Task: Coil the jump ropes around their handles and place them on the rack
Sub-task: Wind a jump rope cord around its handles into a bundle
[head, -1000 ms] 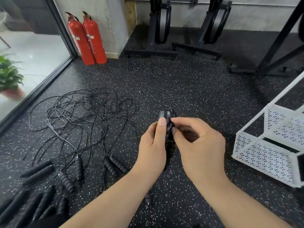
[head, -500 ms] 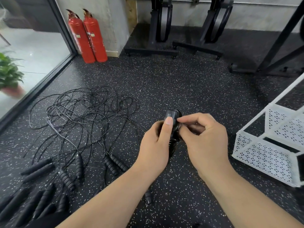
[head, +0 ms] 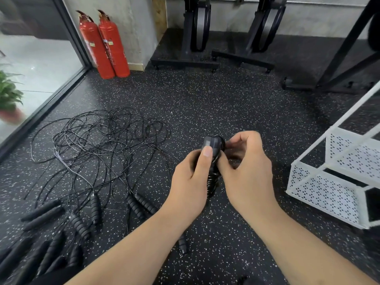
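Rope point(head: 213, 179), coiled on its handles point(head: 211, 144), stands upright between my hands: left hand point(head: 189, 182) grips it, thumb near the top; right hand point(head: 248, 175) pinches the loose end. Rack point(head: 320, 191) sits right, nearer my right hand.

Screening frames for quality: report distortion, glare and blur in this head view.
Head view: wide-angle bending tilts the white rack and window frame; daylight washes out the floor beyond the glass; the potted plant and loose handles at bottom left are smeared; left hand, right hand and coiled jump rope are sharp.
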`<state>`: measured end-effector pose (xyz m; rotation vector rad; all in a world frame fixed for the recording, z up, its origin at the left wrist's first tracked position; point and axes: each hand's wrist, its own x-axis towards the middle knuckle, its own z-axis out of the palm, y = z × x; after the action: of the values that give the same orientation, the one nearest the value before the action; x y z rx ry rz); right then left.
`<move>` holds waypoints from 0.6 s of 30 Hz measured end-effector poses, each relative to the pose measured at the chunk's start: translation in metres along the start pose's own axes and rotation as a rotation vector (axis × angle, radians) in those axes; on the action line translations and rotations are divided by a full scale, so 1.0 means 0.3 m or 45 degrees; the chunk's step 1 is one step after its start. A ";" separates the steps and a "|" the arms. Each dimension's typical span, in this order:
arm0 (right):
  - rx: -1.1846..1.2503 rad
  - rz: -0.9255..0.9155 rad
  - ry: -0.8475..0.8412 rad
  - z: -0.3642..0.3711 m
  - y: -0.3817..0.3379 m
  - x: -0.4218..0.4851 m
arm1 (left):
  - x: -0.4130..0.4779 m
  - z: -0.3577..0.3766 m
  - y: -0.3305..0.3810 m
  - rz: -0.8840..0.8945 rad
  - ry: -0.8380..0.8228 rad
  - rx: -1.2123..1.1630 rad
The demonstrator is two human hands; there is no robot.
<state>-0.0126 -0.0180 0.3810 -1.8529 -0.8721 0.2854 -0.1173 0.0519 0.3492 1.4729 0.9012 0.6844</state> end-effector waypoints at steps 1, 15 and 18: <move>0.028 0.018 0.003 -0.002 -0.004 -0.002 | 0.001 0.001 0.002 0.030 0.012 0.004; 0.419 0.260 -0.323 -0.122 -0.018 0.080 | 0.000 -0.028 0.054 -0.391 -0.365 -0.612; 0.297 0.227 -0.285 -0.115 -0.003 0.074 | 0.001 -0.031 0.043 -0.352 -0.432 -0.605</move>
<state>0.0218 -0.0270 0.4014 -1.7026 -0.7863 0.6880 -0.1233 0.0573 0.3631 0.9764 0.6085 0.3904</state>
